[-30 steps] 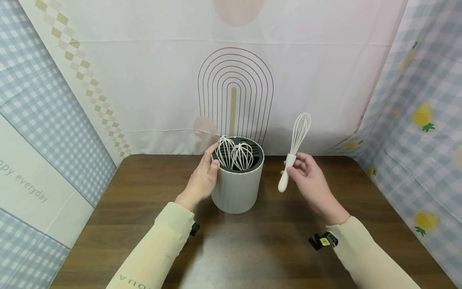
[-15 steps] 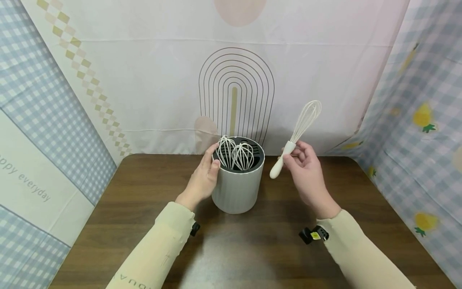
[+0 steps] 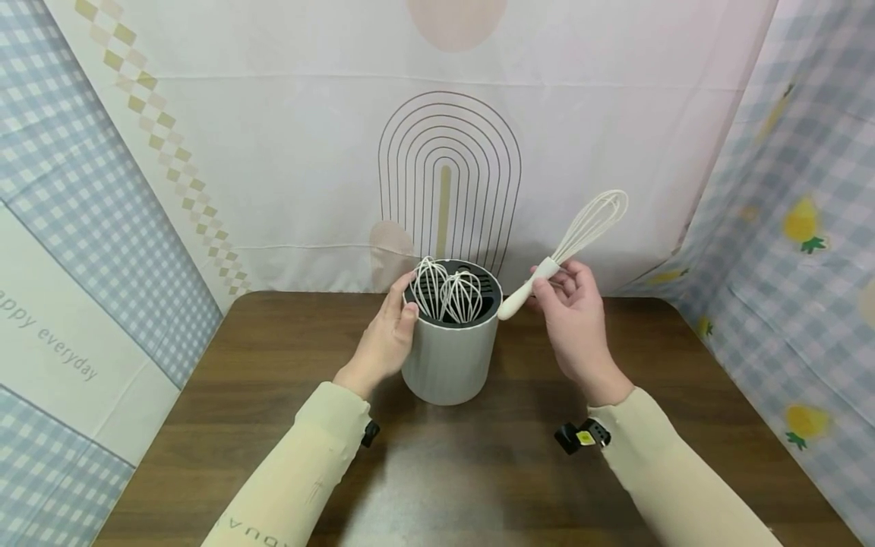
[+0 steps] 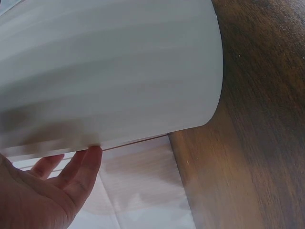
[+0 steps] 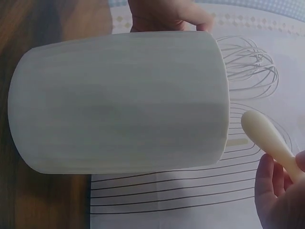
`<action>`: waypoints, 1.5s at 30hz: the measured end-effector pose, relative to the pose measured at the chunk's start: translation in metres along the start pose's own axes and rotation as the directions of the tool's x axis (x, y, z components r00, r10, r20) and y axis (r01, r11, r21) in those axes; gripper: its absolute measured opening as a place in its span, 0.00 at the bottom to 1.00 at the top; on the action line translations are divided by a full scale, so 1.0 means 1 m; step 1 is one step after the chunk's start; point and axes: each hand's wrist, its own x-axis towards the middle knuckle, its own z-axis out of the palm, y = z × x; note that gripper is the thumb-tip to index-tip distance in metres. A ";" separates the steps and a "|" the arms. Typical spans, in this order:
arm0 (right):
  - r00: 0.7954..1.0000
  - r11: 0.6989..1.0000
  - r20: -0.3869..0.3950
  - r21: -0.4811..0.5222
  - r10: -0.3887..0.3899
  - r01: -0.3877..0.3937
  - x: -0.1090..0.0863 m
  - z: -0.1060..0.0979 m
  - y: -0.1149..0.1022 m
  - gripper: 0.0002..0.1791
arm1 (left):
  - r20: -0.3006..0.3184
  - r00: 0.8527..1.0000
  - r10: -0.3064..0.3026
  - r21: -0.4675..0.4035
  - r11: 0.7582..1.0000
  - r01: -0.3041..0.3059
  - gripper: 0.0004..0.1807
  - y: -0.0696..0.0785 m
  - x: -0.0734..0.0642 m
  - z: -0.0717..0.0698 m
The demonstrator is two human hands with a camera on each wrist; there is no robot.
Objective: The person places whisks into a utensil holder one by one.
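Observation:
A pale grey ribbed utensil holder (image 3: 447, 365) with a black slotted insert stands upright on the brown wooden table. Two white whisks (image 3: 444, 295) rise from it, wire loops up. Against the holder's left side, near its rim, my left hand (image 3: 379, 342) steadies it with thumb in front and fingers curving behind; those fingertips (image 4: 94, 155) touch its wall in the left wrist view. My right hand (image 3: 574, 327) pinches another white whisk (image 3: 547, 267) by its handle, loops pointing up and right. The handle's rounded end (image 5: 257, 125) is just right of the holder's rim.
The wooden table (image 3: 273, 425) ends at a light cloth backdrop (image 3: 307, 175) printed with arches. Blue checked cloth (image 3: 813, 304) hangs at both sides. A black wrist camera (image 3: 574, 437) sits below my right cuff.
My right hand has moved left and slightly up, bringing the whisk handle close to the holder's rim. The whisk leans further right. My left hand and the holder stay put.

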 end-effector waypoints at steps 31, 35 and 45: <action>0.998 0.998 -0.022 -0.020 -0.058 0.058 0.008 0.027 0.011 0.22 | -0.006 1.000 -0.020 0.014 1.000 0.020 0.38 0.000 -0.001 0.001; 0.998 0.995 0.000 -0.084 -0.058 0.057 0.008 0.028 0.012 0.22 | 0.000 1.000 -0.025 0.015 1.000 0.025 0.37 0.000 -0.001 0.001; 0.997 0.975 0.047 -0.215 -0.054 0.063 0.006 0.031 0.016 0.20 | 0.000 0.999 -0.032 0.014 0.999 0.032 0.36 0.001 -0.001 0.001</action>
